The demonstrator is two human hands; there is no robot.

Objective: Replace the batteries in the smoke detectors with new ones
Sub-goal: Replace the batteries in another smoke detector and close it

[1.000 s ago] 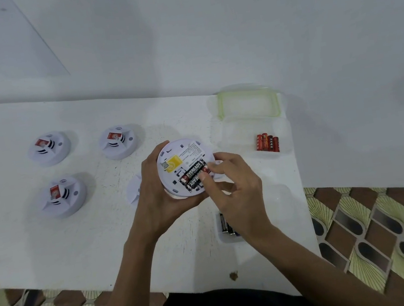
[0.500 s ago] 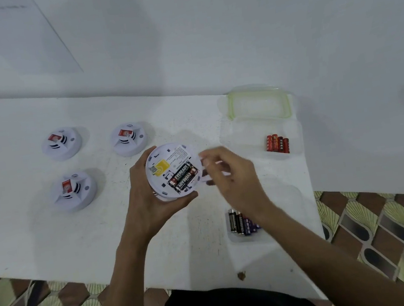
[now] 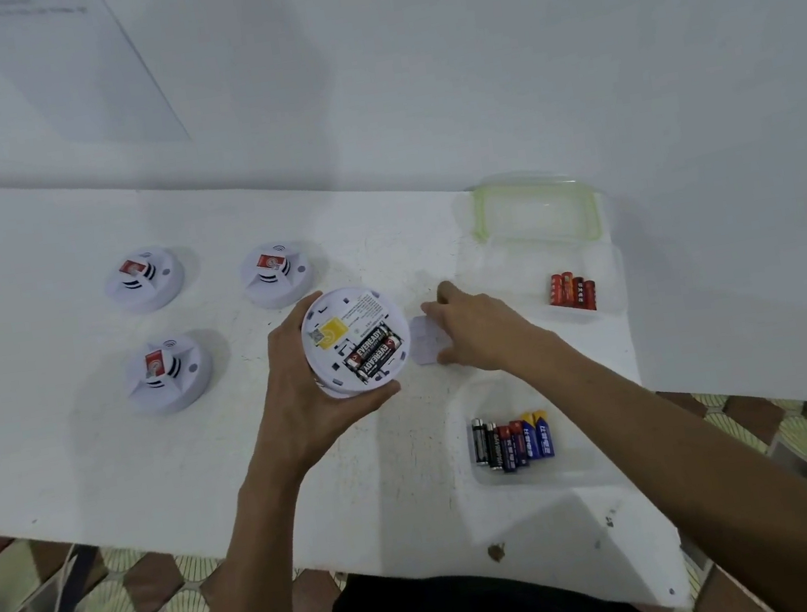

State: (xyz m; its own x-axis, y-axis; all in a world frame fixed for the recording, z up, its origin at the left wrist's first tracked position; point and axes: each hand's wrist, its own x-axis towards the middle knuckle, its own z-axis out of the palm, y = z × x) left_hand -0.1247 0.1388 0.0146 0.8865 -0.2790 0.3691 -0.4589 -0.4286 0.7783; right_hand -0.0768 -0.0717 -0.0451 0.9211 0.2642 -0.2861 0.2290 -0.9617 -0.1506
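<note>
Near the middle of the frame, the left hand (image 3: 301, 403) holds a round white smoke detector (image 3: 340, 314) bottom side up, with its fingers curled around the rim, just above the table (image 3: 78, 481). Two black batteries (image 3: 372, 354) lie side by side in the open slot. Just to the right, the right hand (image 3: 483, 333) reaches down to a little white cover (image 3: 422, 342) lying on the table. Its fingers are spread around the cover and seem to touch it, but I cannot tell if they pinch it yet. The batteries look put in, so the step now is closing the slot. Next, the cover needs picking up, lining up with the slot, and pressing flat.
</note>
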